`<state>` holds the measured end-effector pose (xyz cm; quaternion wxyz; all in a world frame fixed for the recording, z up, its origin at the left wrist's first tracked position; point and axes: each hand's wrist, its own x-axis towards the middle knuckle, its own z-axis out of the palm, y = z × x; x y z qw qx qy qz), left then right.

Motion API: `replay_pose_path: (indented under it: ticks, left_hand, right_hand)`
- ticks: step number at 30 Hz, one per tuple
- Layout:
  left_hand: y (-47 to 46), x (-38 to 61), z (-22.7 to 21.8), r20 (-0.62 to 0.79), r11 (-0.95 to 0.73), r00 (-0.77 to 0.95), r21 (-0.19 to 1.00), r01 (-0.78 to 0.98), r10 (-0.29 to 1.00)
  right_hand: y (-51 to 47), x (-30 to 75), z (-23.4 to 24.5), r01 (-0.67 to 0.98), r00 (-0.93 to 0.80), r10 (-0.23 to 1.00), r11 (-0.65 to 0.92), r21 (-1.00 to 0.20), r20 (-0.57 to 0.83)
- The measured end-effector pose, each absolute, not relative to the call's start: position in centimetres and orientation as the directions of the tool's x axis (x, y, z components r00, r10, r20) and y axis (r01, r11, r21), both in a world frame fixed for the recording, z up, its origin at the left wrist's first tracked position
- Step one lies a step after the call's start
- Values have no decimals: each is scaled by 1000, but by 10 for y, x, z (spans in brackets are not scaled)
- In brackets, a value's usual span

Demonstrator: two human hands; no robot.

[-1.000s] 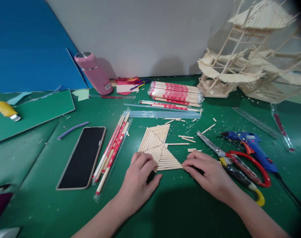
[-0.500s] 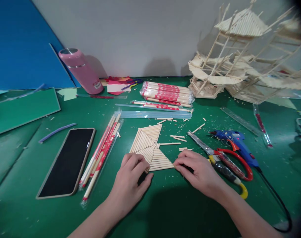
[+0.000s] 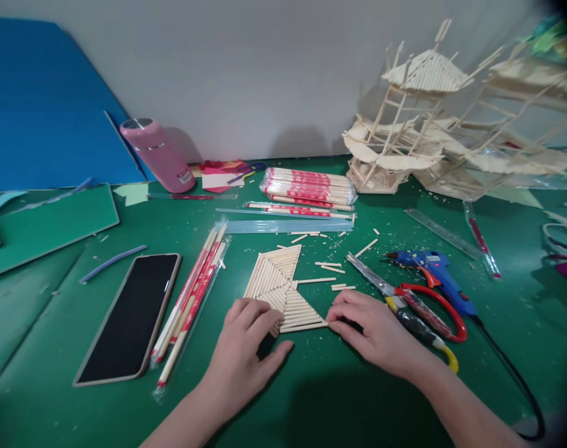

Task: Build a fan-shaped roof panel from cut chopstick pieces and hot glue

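Note:
A flat panel of pale wooden sticks, glued in wedge-shaped sections, lies on the green table, with a gap on its right side. One loose-ended stick juts from its centre into that gap. My left hand rests its curled fingertips on the panel's lower left edge, hiding that part; the thumb is spread away from them. At the lower right corner, the thumb and forefinger of my right hand pinch the tip of the panel. Short cut sticks lie just above this hand.
Scissors and a blue glue gun with its cord lie right. A phone and wrapped chopsticks lie left. Behind are a pink bottle, a chopstick pack, glue sticks and stick-built towers.
The camera view has tilted up and shifted slightly, so everything sits lower. My left thumb has spread a little from the panel; my right hand keeps its pinch at the corner.

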<state>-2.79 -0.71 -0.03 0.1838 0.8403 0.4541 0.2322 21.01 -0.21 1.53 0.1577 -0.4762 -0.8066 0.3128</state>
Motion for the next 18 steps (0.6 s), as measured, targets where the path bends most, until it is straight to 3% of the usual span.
replay_pose_path:
  ticks: [4, 9, 18]
  left_hand:
    - [-12, -17, 11, 264, -502, 428, 415, 759, 865]
    - [-22, 14, 30, 352, -557, 442, 375, 741, 825]
    - [-28, 29, 33, 244, -571, 516, 371, 732, 821]
  right_hand:
    - [-7, 213, 22, 661, -501, 864, 348, -665, -46]
    - [-14, 209, 35, 653, -497, 867, 344, -675, -40]
    - [-18, 203, 42, 614, -487, 873, 336, -714, -8]
